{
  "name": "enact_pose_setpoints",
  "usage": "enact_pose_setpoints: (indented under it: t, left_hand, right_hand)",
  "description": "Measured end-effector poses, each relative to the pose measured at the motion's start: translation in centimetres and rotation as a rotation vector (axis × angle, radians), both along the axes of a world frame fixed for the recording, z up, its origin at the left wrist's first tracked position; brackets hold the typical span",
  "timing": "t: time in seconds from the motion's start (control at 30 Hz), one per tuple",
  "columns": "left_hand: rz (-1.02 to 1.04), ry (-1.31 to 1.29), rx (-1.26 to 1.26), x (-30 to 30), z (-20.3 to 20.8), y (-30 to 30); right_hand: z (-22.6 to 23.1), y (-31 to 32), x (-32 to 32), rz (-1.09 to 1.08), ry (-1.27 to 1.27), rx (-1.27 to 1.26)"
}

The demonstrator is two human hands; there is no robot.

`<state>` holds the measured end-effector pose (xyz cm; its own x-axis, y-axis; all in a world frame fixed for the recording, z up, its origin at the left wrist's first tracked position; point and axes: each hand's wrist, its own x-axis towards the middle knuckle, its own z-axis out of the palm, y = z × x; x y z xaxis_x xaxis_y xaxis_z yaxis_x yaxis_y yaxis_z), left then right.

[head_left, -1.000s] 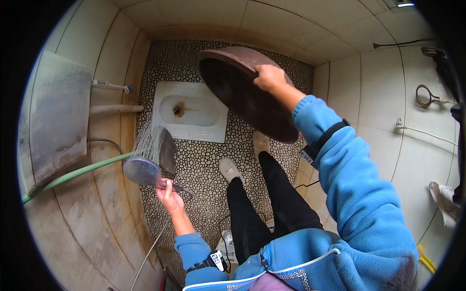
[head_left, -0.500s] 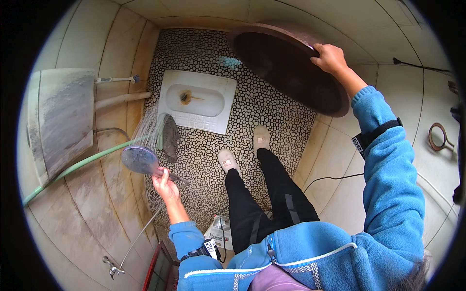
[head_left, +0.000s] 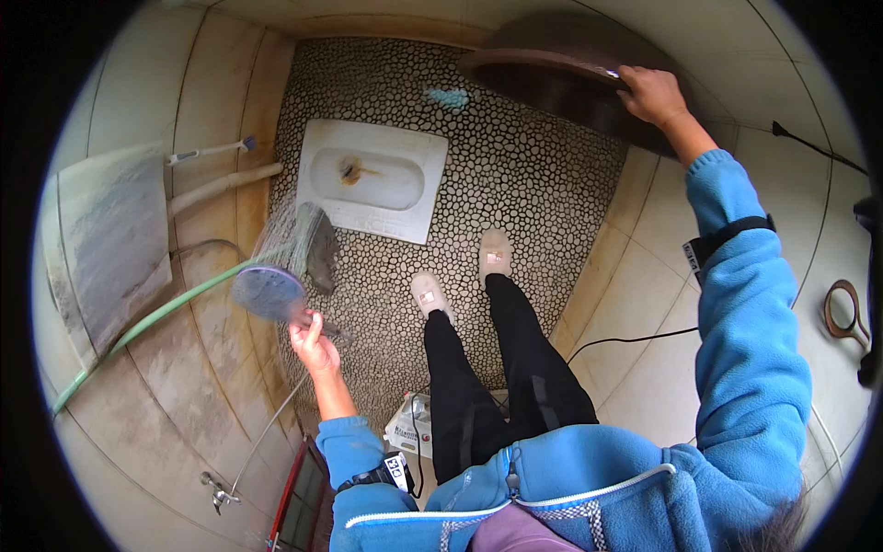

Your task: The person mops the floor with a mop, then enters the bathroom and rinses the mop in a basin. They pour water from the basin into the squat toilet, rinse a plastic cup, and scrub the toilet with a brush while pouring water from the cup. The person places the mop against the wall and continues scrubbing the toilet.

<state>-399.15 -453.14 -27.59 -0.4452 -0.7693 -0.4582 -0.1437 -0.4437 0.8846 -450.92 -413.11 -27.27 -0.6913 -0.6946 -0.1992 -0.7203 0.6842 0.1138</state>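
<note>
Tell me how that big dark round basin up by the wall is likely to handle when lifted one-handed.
The basin looks broad and shallow, so it is probably awkward and apt to tilt. The right hand has only a grip on its rim, so it may twist. With the shower head spraying, it may be wet and slippery.

view: one head-worn fisheye | faces: steeply down at pebble floor [head_left: 543,184] and squat toilet [head_left: 372,179] | range: arm's reach | edges: walls bend toward rim

Shower head's [head_left: 268,293] handle hidden inside the closed left hand [head_left: 311,339]; spray blurs the floor behind
</note>
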Motion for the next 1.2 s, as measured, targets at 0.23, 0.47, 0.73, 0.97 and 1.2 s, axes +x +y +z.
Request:
enact_pose_setpoints:
  t: [0.23,0.47,0.73,0.97,1.2]
  left_hand:
    - [0.039,-0.024,0.003,0.0,-0.5,0.1]
    - [0.043,-0.035,0.023,0.1,-0.7,0.7]
    - [0.041,-0.044,0.031,-0.1,-0.6,1.0]
    - [0.042,-0.041,0.045,0.0,-0.5,1.3]
    - [-0.008,-0.002,0.057,-0.5,0.3,2.1]
  right_hand:
    - [2.1,0.6,-2.3,-0.062,0.030,0.146]
    - [2.0,0.8,-2.3,-0.098,0.031,0.155]
    - [3.4,-0.2,-2.5,-0.101,0.011,0.259]
    - [3.6,-2.7,-1.2,-0.053,0.042,0.178]
    - [3.2,-7.8,3.2,0.230,0.174,-0.429]
